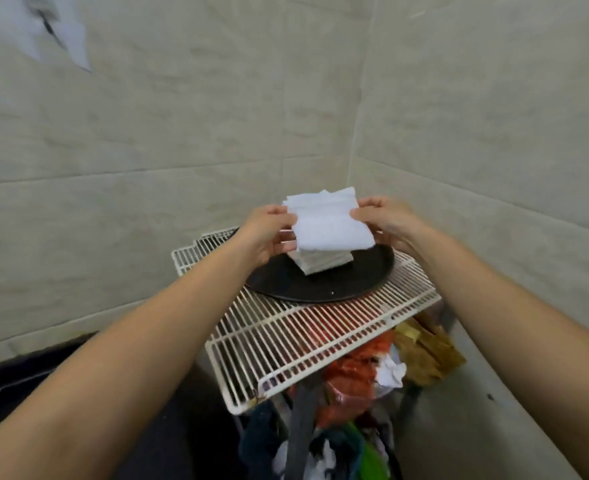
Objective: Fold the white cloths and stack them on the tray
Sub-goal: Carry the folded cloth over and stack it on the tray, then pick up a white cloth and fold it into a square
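Note:
A folded white cloth hangs in the air, held at its two sides. My left hand pinches its left edge and my right hand pinches its right edge. Just below the cloth, a small stack of folded white cloths sits on a round black tray. The held cloth hides the top of the stack.
The tray rests on a white wire rack set in a tiled corner. Under the rack lies a heap of bags and rags, red, brown, green and dark. A dark counter edge runs along the left wall.

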Available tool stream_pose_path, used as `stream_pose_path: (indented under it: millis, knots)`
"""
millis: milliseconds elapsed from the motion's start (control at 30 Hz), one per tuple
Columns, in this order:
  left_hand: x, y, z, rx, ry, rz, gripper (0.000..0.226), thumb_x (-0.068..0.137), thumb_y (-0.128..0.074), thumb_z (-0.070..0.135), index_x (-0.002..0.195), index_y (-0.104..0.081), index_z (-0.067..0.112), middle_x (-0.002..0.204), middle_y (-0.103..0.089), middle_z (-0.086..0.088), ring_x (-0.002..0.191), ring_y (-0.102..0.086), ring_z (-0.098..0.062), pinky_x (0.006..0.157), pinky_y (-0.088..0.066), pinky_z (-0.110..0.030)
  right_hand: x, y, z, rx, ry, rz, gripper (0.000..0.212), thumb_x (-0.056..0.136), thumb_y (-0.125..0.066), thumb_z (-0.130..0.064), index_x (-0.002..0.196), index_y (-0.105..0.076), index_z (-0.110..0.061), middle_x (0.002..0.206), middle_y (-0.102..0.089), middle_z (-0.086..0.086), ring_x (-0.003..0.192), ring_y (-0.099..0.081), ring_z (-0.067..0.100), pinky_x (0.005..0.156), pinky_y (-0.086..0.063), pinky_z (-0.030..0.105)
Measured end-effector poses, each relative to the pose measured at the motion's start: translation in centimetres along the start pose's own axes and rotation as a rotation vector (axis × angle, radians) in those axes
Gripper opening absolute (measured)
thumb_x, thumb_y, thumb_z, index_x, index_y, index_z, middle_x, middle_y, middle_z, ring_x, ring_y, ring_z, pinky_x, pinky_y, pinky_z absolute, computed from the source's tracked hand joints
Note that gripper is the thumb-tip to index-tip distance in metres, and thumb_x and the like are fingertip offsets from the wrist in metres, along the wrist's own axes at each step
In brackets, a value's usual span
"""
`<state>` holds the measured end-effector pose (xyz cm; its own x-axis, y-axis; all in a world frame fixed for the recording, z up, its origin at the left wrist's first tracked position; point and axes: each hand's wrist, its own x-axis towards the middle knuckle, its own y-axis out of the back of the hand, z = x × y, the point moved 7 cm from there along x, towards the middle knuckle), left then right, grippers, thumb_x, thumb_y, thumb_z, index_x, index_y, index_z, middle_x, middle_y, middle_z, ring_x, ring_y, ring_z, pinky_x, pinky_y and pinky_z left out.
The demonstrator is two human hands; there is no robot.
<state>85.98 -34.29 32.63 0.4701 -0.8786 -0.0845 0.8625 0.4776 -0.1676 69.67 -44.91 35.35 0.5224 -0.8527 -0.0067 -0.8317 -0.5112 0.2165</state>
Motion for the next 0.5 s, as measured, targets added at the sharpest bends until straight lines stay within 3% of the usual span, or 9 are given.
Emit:
stream_pose_path:
  millis: [200,367,500]
  knots:
    - [8.5,-0.1,1.9,0.089,-0.004,0.217,0.02,0.092,-0.052,0.003,0.079,-0.043,0.016,0.074,-0.051,-0.005,0.06,-0.05,-0.015,0.038,-0.048,-0.016,12.0,-0.1,-2.3,-0.173,0.066,-0.147,0.014,0.088,-0.059,-0.006,0.082,-0.059,-0.018,0.073,-0.056,0.001,0.06,-0.051,0.01,0.044,-0.042,0.014]
    - [10.6,1.1,-0.4,0.225,0.08,0.317,0.023,0.09,-0.057,0.003,0.074,-0.044,0.013,0.072,-0.052,-0.007,0.06,-0.053,-0.017,0.039,-0.05,-0.02,15.2,-1.3,0.4,-0.28,0.054,-0.295,0.015,0.089,-0.055,-0.003,0.097,-0.056,-0.016,0.071,-0.053,-0.001,0.058,-0.051,0.009,0.039,-0.039,0.01]
    - [10.3,1.3,-0.7,0.288,0.108,0.337,0.021,0.089,-0.06,0.007,0.08,-0.042,0.012,0.073,-0.053,-0.008,0.058,-0.054,-0.018,0.04,-0.05,-0.022,15.6,-1.4,1.2,-0.301,0.049,-0.316,0.026,0.09,-0.059,-0.014,0.114,-0.051,-0.017,0.077,-0.055,0.0,0.062,-0.053,0.012,0.048,-0.045,0.02]
